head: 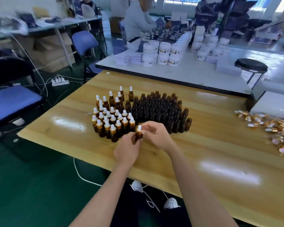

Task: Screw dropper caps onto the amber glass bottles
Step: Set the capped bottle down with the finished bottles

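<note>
Bottle gripped by left hand — right hand pinches its dropper cap; capped bottles stand at 11 o'clock, loose caps lie at 3 o'clock.

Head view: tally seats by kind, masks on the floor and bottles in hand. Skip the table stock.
Blue chairs: 2
Black stool: 1
White masks on the floor: 2
Amber bottle in hand: 1, gripped by the left hand, with the right hand on its dropper cap
Total: 6
</note>
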